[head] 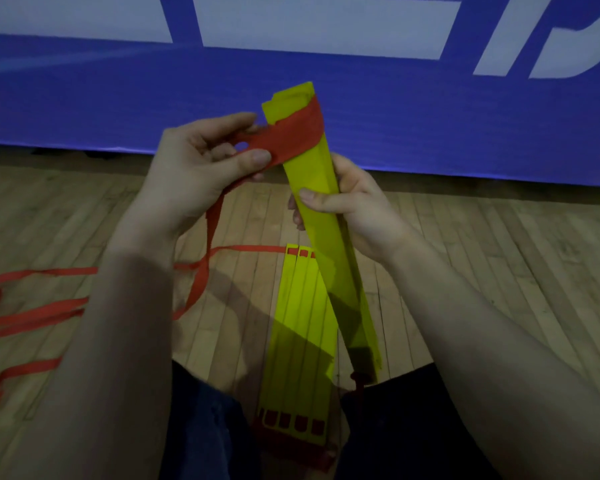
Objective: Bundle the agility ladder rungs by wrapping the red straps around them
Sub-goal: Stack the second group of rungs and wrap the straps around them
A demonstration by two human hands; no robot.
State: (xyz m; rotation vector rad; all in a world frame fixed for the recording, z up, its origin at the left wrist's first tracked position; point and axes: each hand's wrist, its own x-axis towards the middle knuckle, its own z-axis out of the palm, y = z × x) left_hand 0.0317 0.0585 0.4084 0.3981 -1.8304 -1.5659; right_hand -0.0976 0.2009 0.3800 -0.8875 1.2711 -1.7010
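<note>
A stack of yellow ladder rungs is held up at a slant in front of me, its top end toward the blue banner. My right hand grips the stack around its middle. A red strap is wound around the stack's upper end. My left hand pinches that strap just left of the stack, thumb on top. From this hand the strap hangs down to the floor. Several more yellow rungs lie flat on the floor between my knees, with red strap threaded through their slots.
Loose loops of red strap trail over the wooden floor at the left. A blue banner with white letters stands close behind. My dark-trousered legs frame the flat rungs.
</note>
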